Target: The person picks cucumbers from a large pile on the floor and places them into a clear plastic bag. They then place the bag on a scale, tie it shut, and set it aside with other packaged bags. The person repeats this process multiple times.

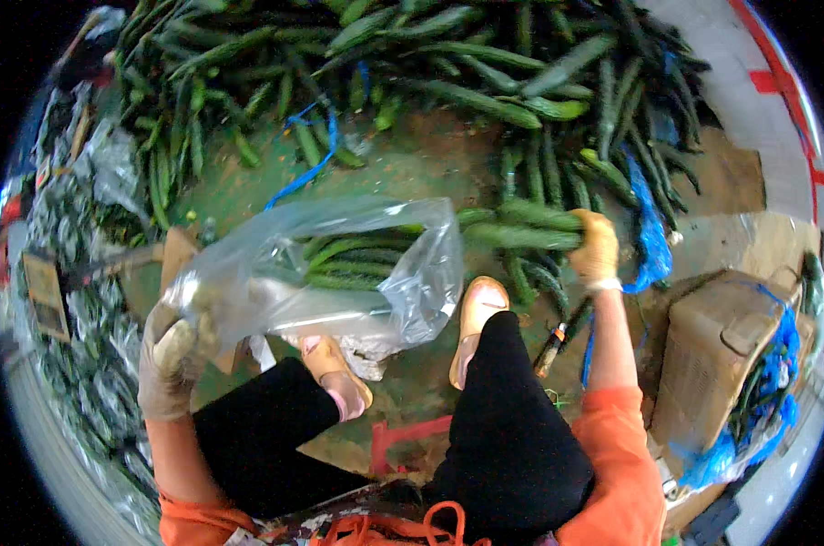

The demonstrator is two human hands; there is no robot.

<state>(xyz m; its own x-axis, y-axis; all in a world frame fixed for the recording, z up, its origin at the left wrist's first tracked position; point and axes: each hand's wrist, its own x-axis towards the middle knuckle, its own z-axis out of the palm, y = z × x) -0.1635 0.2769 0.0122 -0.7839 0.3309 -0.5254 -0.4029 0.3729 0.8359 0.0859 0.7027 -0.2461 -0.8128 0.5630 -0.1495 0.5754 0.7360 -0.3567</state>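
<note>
My left hand [176, 355], in a work glove, grips the closed end of a clear plastic bag [422, 266]. The bag lies stretched sideways above my feet, its mouth toward the right. Several cucumbers [357, 263] rest inside it. In my gloved right hand [595, 249] are a few more cucumbers [528, 235], held by their right ends and pointing left at the bag's mouth. Their far ends sit close to the bag's opening; whether they touch it I cannot tell.
A large heap of loose cucumbers [385, 41] spreads ahead of me. Bagged cucumbers [77, 382] are stacked along the left. At right stand a cardboard box [712, 348] and blue plastic [647, 232]. A knife-like tool [550, 351] lies near my right shoe [484, 300].
</note>
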